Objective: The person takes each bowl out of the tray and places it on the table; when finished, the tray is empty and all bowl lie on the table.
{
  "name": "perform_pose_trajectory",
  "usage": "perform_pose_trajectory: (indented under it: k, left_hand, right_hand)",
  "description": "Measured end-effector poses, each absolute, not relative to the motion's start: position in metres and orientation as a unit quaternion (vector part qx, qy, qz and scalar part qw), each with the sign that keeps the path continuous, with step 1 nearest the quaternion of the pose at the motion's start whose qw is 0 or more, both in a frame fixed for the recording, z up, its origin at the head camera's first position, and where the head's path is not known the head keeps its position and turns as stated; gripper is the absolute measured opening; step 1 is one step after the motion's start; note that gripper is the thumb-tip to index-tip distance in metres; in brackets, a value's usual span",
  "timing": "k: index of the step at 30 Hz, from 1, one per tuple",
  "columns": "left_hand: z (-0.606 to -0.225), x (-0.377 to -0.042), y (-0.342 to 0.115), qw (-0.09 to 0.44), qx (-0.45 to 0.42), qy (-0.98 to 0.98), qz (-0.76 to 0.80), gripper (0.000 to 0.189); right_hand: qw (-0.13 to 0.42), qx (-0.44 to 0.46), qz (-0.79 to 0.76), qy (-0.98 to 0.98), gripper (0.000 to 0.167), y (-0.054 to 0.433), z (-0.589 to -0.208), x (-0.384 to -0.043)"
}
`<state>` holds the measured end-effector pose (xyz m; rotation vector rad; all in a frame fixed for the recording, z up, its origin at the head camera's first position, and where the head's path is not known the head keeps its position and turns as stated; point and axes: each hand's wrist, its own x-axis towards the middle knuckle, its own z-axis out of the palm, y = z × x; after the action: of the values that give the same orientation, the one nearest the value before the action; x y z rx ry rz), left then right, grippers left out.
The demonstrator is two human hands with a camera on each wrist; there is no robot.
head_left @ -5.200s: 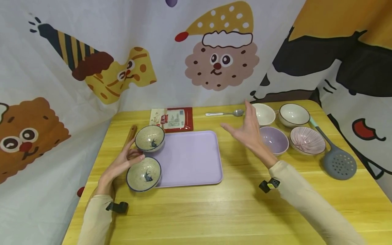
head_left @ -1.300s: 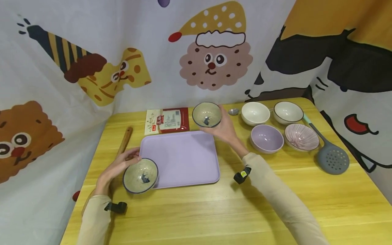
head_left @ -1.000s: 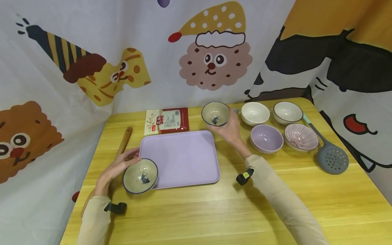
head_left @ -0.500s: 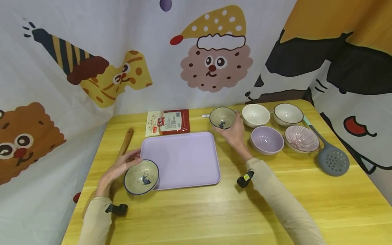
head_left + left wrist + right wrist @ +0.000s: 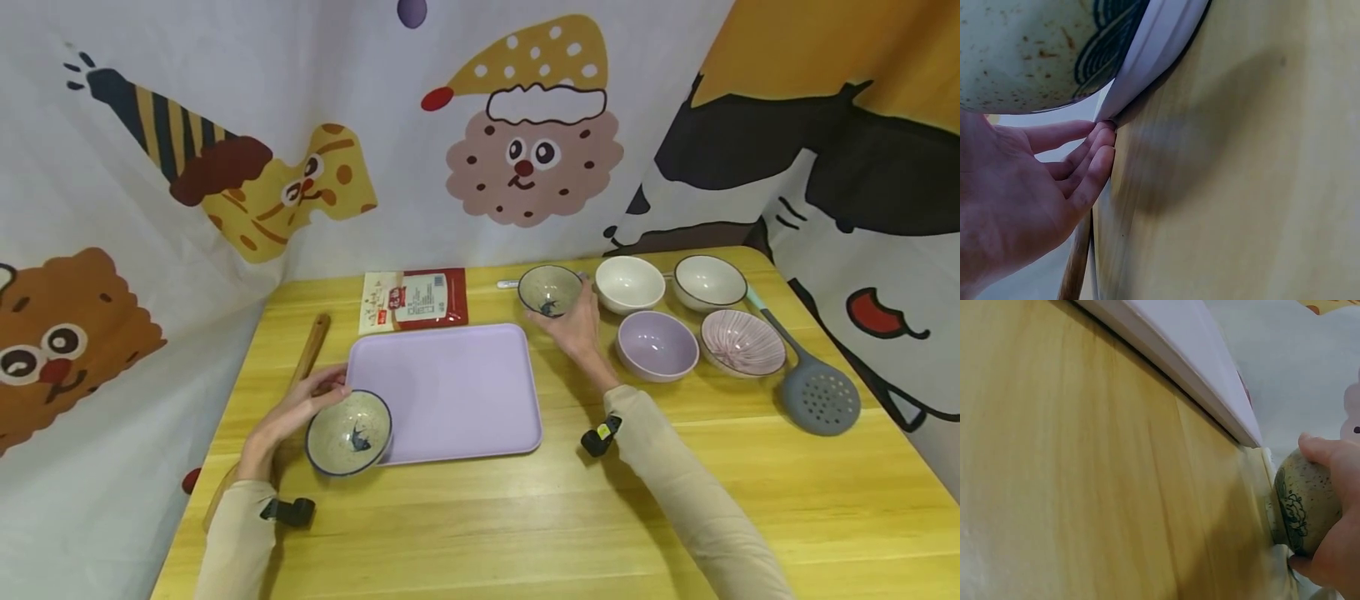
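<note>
My right hand (image 5: 573, 325) grips a speckled beige bowl (image 5: 543, 287) with a dark rim and a blue fish inside, behind the tray's right corner. In the right wrist view, thumb and fingers span this bowl (image 5: 1310, 494); whether it rests on the table I cannot tell. A matching bowl (image 5: 341, 446) is at the near left corner of the lilac tray (image 5: 450, 392), overlapping its edge. My left hand (image 5: 296, 404) stays beside that bowl, thumb near its rim. In the left wrist view, loosely extended fingers (image 5: 1094, 178) touch the tray's edge, thumb hidden.
Right of the held bowl stand two white bowls (image 5: 628, 287), a purple bowl (image 5: 657, 346) and a pink-striped bowl (image 5: 742, 343). A grey slotted turner (image 5: 821, 398) lies far right. Behind the tray are a red-and-cream packet (image 5: 412, 300) and a spoon's handle (image 5: 507, 284). A wooden handle (image 5: 311, 346) lies left.
Earlier both fish bowls were at the tray's left side. My right hand has carried the farther one rightward past the packet, over the spoon. My left hand and the near bowl have hardly moved.
</note>
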<state>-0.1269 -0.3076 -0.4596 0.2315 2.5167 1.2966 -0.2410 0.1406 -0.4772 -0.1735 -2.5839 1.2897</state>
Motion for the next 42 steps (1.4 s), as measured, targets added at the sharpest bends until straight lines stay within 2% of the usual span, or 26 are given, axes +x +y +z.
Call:
perform_pose_trajectory:
  k: [6, 11, 13, 16, 22, 26, 42]
  left_hand:
    - [-0.459, -0.129, -0.307, 0.157, 0.076, 0.87, 0.461, 0.064]
    - [-0.46, -0.139, -0.306, 0.158, 0.064, 0.854, 0.491, 0.061]
    - [-0.461, -0.146, -0.308, 0.154, 0.068, 0.855, 0.49, 0.057]
    - [-0.464, -0.154, -0.311, 0.146, 0.085, 0.861, 0.48, 0.052]
    - [-0.467, -0.157, -0.315, 0.111, 0.096, 0.883, 0.446, 0.051]
    - [-0.47, -0.16, -0.319, 0.117, 0.091, 0.879, 0.453, 0.054]
    - [-0.475, -0.162, -0.324, 0.14, 0.066, 0.88, 0.448, 0.06]
  right_hand:
    - [0.128, -0.034, 0.421, -0.897, 0.129, 0.139, -0.47, -0.234]
    - [0.163, 0.019, 0.383, -0.909, 0.12, 0.125, -0.453, -0.223]
    - [0.161, 0.042, 0.386, -0.907, 0.115, 0.116, -0.445, -0.218]
    - [0.134, 0.069, 0.396, -0.906, 0.112, 0.1, -0.434, -0.209]
    - [0.037, 0.118, 0.411, -0.903, 0.114, 0.066, -0.418, -0.185]
    - [-0.015, 0.161, 0.411, -0.897, 0.119, 0.04, -0.414, -0.169]
    - [-0.125, 0.384, 0.344, -0.848, 0.136, -0.048, -0.437, -0.125]
